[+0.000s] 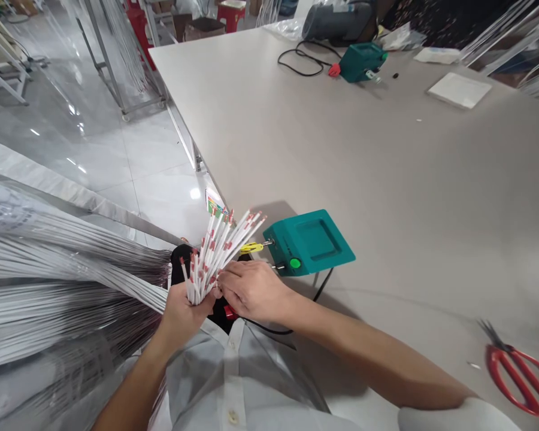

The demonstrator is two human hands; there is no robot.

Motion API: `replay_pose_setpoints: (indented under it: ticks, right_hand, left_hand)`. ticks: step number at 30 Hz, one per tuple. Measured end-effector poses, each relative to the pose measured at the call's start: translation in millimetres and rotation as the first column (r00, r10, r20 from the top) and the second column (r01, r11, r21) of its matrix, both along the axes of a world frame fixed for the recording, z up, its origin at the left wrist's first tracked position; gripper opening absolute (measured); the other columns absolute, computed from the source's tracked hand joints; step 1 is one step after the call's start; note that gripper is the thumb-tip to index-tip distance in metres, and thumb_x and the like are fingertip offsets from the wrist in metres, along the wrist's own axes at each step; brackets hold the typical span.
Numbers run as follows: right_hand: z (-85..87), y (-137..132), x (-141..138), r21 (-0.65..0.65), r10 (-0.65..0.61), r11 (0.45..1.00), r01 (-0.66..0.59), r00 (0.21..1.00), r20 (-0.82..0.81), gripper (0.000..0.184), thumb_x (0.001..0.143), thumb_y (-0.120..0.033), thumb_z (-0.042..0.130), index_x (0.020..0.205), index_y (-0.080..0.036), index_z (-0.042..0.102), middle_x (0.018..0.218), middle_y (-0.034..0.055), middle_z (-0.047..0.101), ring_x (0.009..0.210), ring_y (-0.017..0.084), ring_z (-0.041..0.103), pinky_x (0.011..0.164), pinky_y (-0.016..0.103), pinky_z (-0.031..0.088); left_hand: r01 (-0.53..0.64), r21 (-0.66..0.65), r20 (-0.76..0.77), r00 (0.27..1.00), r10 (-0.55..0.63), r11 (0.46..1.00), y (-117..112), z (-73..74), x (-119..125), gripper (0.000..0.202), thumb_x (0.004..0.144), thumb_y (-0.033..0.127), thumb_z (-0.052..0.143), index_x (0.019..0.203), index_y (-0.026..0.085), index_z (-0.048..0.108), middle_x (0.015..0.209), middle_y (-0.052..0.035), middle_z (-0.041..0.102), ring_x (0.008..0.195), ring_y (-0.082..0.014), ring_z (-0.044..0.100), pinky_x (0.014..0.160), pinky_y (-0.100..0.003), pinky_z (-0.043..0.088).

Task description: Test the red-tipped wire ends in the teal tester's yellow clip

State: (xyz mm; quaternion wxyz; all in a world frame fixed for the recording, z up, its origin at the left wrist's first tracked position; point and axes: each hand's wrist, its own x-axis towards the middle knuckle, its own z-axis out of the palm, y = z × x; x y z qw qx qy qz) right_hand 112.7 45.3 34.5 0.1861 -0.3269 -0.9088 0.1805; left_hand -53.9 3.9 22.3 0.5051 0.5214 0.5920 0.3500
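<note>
My left hand point(182, 311) is closed around a fanned bundle of white cables with red tips point(220, 248), held upright at the table's near edge. Their long white lengths trail off to the left. My right hand point(251, 290) lies against the bundle, its fingers pinching among the cables near the base. Just beyond my hands sits a small teal box point(312, 239) with a green button point(295, 263) and a yellow clip on its front.
The grey table point(386, 155) stretches ahead. Red-handled scissors point(518, 368) lie at the near right. At the far end are a second teal box point(363, 60) with a black cord, a white pad point(459, 90) and a dark machine. Metal racks stand on the shiny floor at left.
</note>
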Motion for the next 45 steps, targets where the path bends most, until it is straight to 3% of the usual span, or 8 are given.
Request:
replay_pose_setpoints:
  ticks: [6, 11, 14, 18, 23, 29, 34, 45]
  right_hand:
    - [8.1, -0.7, 10.3, 0.029, -0.09, 0.996, 0.086, 0.98, 0.179, 0.017, 0.075, -0.019, 0.044, 0.065, -0.018, 0.057, 0.062, 0.0023, 0.057, 0.052, 0.013, 0.047, 0.049, 0.027, 0.028]
    - [21.1, 12.2, 31.7, 0.191, -0.188, 0.97, 0.148, 0.959, 0.211, 0.019, 0.083, -0.022, 0.045, 0.087, -0.015, 0.061, 0.081, 0.009, 0.063, 0.078, 0.021, 0.054, 0.068, 0.032, 0.035]
    - [28.0, 24.8, 41.3, 0.209, -0.235, 0.963, 0.168, 0.904, 0.356, 0.023, 0.082, -0.016, 0.048, 0.1, -0.011, 0.06, 0.086, 0.0127, 0.064, 0.088, 0.026, 0.054, 0.081, 0.039, 0.032]
    - [32.4, 36.7, 47.2, 0.159, -0.16, 0.983, 0.093, 0.86, 0.485, 0.024, 0.081, -0.007, 0.046, 0.096, -0.013, 0.063, 0.08, 0.0103, 0.066, 0.083, 0.024, 0.056, 0.089, 0.043, 0.025]
    - [36.6, 46.4, 51.2, 0.098, -0.075, 0.995, 0.031, 0.871, 0.486, 0.018, 0.078, -0.009, 0.052, 0.086, -0.017, 0.066, 0.077, 0.0087, 0.067, 0.085, 0.024, 0.056, 0.092, 0.049, 0.022]
    - [32.9, 55.7, 51.8, 0.057, -0.096, 0.995, 0.078, 0.868, 0.488, 0.011, 0.073, -0.024, 0.065, 0.08, -0.015, 0.067, 0.077, 0.0102, 0.068, 0.085, 0.026, 0.058, 0.094, 0.051, 0.024]
    - [30.2, 58.5, 52.3, 0.05, -0.046, 0.998, 0.024, 0.872, 0.487, 0.013, 0.077, -0.017, 0.058, 0.068, -0.014, 0.066, 0.069, 0.0087, 0.068, 0.085, 0.024, 0.059, 0.099, 0.053, 0.016]
    - [34.7, 59.9, 54.5, -0.023, -0.021, 0.999, 0.039, 0.847, 0.531, 0.015, 0.081, -0.021, 0.055, 0.072, -0.016, 0.066, 0.073, 0.0061, 0.068, 0.092, 0.023, 0.059, 0.102, 0.053, 0.01]
  left_hand:
    - [-0.114, -0.092, 0.059, 0.991, 0.12, 0.989, 6.7, -2.2, 10.7, 0.019, 0.068, 0.033, 0.065, 0.069, 0.013, 0.067, 0.055, 0.0, 0.061, 0.045, -0.0108, 0.051, 0.045, -0.022, 0.045]
    - [-0.239, -0.152, 0.141, 0.955, 0.261, 0.959, 19.1, 0.8, 19.8, 0.031, 0.065, 0.027, 0.067, 0.092, 0.012, 0.066, 0.061, -0.0005, 0.065, 0.043, -0.0088, 0.05, 0.043, -0.021, 0.044]
    - [-0.204, -0.157, 0.166, 0.959, 0.229, 0.966, 26.2, 1.5, 22.4, 0.038, 0.063, 0.021, 0.066, 0.1, 0.011, 0.065, 0.057, 0.0009, 0.063, 0.041, -0.0077, 0.048, 0.042, -0.021, 0.042]
    - [-0.149, -0.177, 0.203, 0.962, 0.185, 0.973, 32.2, 0.2, 24.5, 0.035, 0.064, 0.021, 0.065, 0.096, 0.008, 0.066, 0.056, 0.0001, 0.062, 0.04, -0.0076, 0.048, 0.041, -0.022, 0.042]
    - [-0.161, -0.178, 0.247, 0.948, 0.202, 0.971, 36.3, 2.9, 27.5, 0.038, 0.062, 0.025, 0.069, 0.095, 0.008, 0.064, 0.059, -0.0015, 0.063, 0.041, -0.0086, 0.049, 0.041, -0.023, 0.043]
    - [-0.205, -0.177, 0.266, 0.932, 0.247, 0.963, 40.8, 4.9, 34.2, 0.038, 0.058, 0.023, 0.073, 0.092, 0.009, 0.064, 0.056, 0.0017, 0.06, 0.041, -0.0072, 0.047, 0.04, -0.022, 0.04]
    - [-0.195, -0.188, 0.284, 0.927, 0.243, 0.963, 43.8, 4.9, 41.0, 0.035, 0.057, 0.018, 0.073, 0.09, 0.01, 0.064, 0.052, 0.0042, 0.055, 0.041, -0.0073, 0.045, 0.039, -0.021, 0.038]
    - [-0.125, -0.177, 0.206, 0.965, 0.161, 0.976, 46.0, -4.9, 42.4, 0.031, 0.06, 0.021, 0.072, 0.088, 0.011, 0.064, 0.055, 0.003, 0.055, 0.045, -0.0068, 0.044, 0.041, -0.02, 0.039]
